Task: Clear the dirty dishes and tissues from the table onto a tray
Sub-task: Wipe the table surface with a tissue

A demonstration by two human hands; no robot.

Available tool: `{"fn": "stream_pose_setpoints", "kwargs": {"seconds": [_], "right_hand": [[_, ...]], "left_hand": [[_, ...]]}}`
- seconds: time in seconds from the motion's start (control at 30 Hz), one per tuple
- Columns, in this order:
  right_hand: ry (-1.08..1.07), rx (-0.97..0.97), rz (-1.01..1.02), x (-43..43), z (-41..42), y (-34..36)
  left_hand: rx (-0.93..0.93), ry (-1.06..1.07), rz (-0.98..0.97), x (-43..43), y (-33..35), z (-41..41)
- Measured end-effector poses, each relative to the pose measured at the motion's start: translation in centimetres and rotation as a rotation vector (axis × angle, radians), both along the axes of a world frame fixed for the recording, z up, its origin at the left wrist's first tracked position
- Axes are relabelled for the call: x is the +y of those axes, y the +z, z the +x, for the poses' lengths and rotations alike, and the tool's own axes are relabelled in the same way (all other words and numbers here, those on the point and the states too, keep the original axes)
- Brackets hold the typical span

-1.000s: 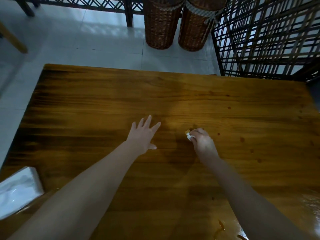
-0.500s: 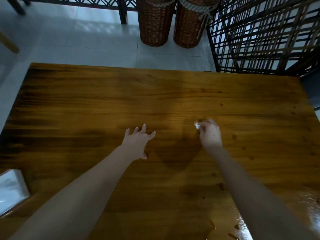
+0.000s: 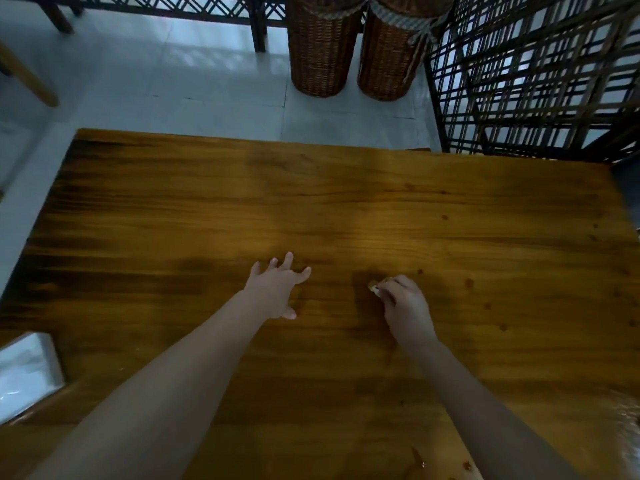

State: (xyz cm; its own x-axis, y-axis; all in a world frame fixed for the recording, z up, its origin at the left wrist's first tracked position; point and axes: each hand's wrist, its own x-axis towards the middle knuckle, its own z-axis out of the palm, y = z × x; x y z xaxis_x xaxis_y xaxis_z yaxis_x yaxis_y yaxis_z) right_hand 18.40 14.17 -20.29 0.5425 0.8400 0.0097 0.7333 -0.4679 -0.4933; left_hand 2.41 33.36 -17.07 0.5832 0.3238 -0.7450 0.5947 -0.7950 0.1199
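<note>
My right hand (image 3: 403, 303) is curled around a small wad of white tissue (image 3: 374, 288) and presses it on the wooden table (image 3: 346, 209) near the middle. Only a tip of the tissue shows past my fingers. My left hand (image 3: 277, 289) lies flat on the table a little to the left, fingers spread, holding nothing. Small reddish-brown spots (image 3: 469, 282) dot the wood to the right of my right hand.
A white tissue pack (image 3: 24, 375) lies at the table's near left edge. More sauce stains (image 3: 467, 464) mark the near edge. Two wicker baskets (image 3: 322, 46) stand on the tiled floor beyond the table, beside a dark lattice screen (image 3: 536, 74).
My right hand with the tissue slid away from me and to the right, then came back toward me and leftward. My left hand stayed flat on the table.
</note>
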Motion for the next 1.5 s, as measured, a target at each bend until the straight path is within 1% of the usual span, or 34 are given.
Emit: {"fn": "stream_pose_setpoints", "kwargs": {"seconds": [0.13,0.3,0.47,0.63,0.7,0.9,1.07,1.13,1.27,1.37,1.5], "right_hand": [[-0.133,0.061,-0.005,2.2,2.7,-0.1],[-0.304,0.076,-0.003,4.5,5.8,0.2],[-0.315,0.055,-0.029,3.3,4.5,-0.3],[-0.200,0.016,0.021,-1.4,2.3,-0.3],[-0.187,-0.008,0.037,-2.7,2.5,-0.2],[-0.407,0.049,0.031,-1.8,6.9,-0.5],[-0.507,0.014,0.005,-0.3,7.7,-1.1],[-0.484,0.023,0.000,-0.4,6.4,-1.1],[-0.290,0.035,0.046,-2.3,1.5,-0.6],[-0.196,0.004,0.049,-4.4,-2.4,-0.4],[-0.165,0.000,0.003,-7.1,-5.5,-0.4]], "left_hand": [[-0.037,0.014,0.009,0.0,-0.5,0.0],[-0.052,0.028,0.005,0.1,-0.9,-0.5],[-0.046,0.031,0.019,-0.1,-0.5,-0.1],[-0.034,0.027,0.036,-0.4,0.0,0.0],[-0.024,0.024,0.039,-0.4,0.0,0.0],[-0.073,0.041,0.066,-0.6,-0.8,-0.2],[-0.084,0.055,0.075,-0.4,-1.1,0.0],[-0.092,0.075,0.070,-0.4,-1.1,0.1],[-0.167,0.151,0.069,-1.6,-1.6,-0.8],[-0.211,0.185,0.075,-3.1,-2.3,-1.8],[-0.280,0.172,0.076,-5.5,-2.9,-2.9]]}}
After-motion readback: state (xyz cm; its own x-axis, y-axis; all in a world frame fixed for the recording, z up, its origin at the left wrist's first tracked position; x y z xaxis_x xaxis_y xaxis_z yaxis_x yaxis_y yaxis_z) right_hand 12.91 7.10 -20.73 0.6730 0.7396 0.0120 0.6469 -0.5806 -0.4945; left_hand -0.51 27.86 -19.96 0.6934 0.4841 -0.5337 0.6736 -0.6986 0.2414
